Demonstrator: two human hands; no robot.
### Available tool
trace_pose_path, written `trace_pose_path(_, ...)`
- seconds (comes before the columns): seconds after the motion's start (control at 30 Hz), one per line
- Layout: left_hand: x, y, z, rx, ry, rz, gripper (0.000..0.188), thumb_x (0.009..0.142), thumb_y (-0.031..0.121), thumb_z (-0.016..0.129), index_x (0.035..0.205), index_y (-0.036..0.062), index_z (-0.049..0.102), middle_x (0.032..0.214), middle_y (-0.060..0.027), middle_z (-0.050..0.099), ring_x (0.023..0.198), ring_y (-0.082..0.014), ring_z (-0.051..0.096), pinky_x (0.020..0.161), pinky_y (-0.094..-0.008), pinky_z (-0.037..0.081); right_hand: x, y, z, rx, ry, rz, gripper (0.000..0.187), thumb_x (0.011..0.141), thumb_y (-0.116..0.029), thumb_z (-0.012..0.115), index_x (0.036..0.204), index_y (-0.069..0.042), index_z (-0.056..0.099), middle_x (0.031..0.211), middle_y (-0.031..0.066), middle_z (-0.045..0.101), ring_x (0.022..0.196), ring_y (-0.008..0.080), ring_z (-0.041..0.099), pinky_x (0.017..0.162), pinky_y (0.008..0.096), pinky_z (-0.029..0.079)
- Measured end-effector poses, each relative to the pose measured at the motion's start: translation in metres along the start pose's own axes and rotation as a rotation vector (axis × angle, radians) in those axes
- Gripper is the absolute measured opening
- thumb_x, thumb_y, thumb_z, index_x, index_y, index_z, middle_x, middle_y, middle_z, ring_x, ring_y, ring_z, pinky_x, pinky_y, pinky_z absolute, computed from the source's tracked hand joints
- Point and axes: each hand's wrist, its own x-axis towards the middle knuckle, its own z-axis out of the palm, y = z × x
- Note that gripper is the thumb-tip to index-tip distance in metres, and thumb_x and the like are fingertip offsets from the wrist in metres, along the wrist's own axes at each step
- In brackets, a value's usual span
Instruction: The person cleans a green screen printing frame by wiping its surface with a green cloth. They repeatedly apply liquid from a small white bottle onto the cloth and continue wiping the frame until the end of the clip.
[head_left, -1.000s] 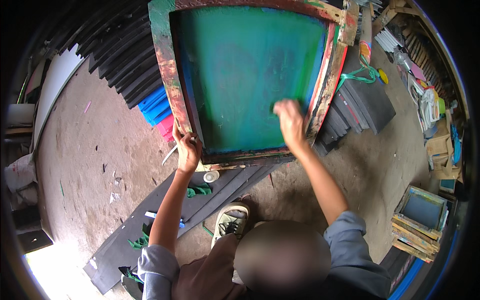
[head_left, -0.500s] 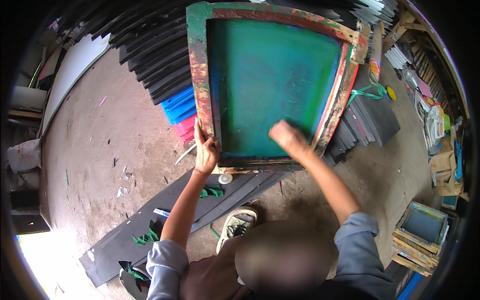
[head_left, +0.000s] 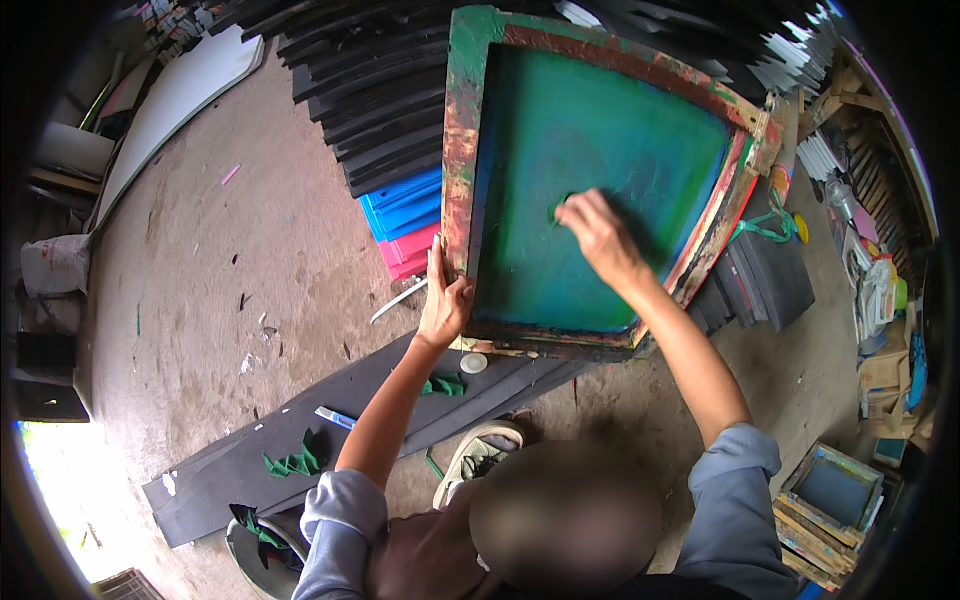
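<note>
A screen printing frame (head_left: 461,150) is tilted up in front of me, its wooden bars blotched with green, brown and red paint. Green mesh (head_left: 610,120) fills it, bluish along the edges. My left hand (head_left: 446,303) grips the left bar near its lower corner, thumb on the near face and fingers partly hidden. Over the middle of the mesh, my right hand (head_left: 604,238) is closed on a small green rag (head_left: 558,211), of which only a bit shows past the fingertips.
Black sheets (head_left: 370,110) are stacked behind the frame, above blue sheets (head_left: 403,207) and pink ones. Below lie long black sheets (head_left: 235,470) with green cloth scraps (head_left: 293,458), a cutter knife (head_left: 335,417) and a white round lid (head_left: 474,364). Smaller frames (head_left: 830,490) are piled at right.
My right hand has moved up over the mesh, and the green rag now shows at its fingertips. The left hand keeps its hold on the bar. The whole view has shifted slightly.
</note>
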Motion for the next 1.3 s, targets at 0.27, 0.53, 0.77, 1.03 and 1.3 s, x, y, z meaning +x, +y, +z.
trace_pose_path(0.27,-0.002,-0.001,-0.010,0.019,-0.034,0.077,0.038,0.079,-0.003,0.053,0.106,0.0057,0.028,0.131,-0.0418,0.012,0.121,-0.0574,0.022,0.102,-0.0588,0.025,0.041,-0.026,0.010,-0.162,0.323,0.263,0.011,0.078,0.000,0.053,0.088,-0.001,0.055,0.084,0.0140,0.052,0.083,0.0298,0.051,0.072,0.0374,0.044)
trace_pose_path(0.53,0.006,0.036,-0.059,0.077,-0.300,-0.084,0.047,0.076,0.002,0.060,0.117,0.0043,0.038,0.138,-0.0292,0.017,0.129,-0.0452,0.021,0.103,-0.0524,0.025,-0.037,-0.074,-0.008,0.244,-0.105,0.457,0.010,0.073,0.005,0.058,0.078,-0.002,0.054,0.079,0.0123,0.052,0.080,0.0276,0.054,0.068,0.0379,0.045)
trace_pose_path(0.77,0.053,0.060,-0.173,0.085,-0.489,-0.044,0.044,0.080,0.022,0.064,0.115,0.0024,0.047,0.110,-0.0170,0.051,0.106,-0.0361,0.049,0.090,-0.0443,0.041,0.035,-0.110,-0.108,0.691,0.245,0.777,0.011,0.079,-0.009,0.062,0.086,-0.003,0.057,0.079,0.0036,0.060,0.078,0.0130,0.056,0.072,0.0264,0.042)
trace_pose_path(1.03,0.098,0.165,-0.232,-0.461,-0.486,-0.492,0.052,0.088,0.034,0.056,0.128,0.0080,0.037,0.118,-0.0141,0.052,0.107,-0.0205,0.052,0.090,-0.0351,0.042,0.067,-0.199,-0.133,1.245,0.209,0.648,0.024,0.080,0.004,0.057,0.103,-0.002,0.058,0.094,0.0055,0.062,0.085,0.0108,0.058,0.081,0.0240,0.046)
trace_pose_path(1.3,0.049,0.104,-0.194,-0.135,-0.374,-0.400,0.026,0.077,0.015,0.068,0.098,0.0017,0.061,0.086,-0.0093,0.067,0.080,-0.0173,0.064,0.069,-0.0312,0.051,0.050,-0.192,-0.046,0.853,-0.161,0.687,0.008,0.076,-0.007,0.066,0.081,-0.002,0.063,0.066,0.0036,0.064,0.061,0.0117,0.062,0.056,0.0258,0.047)
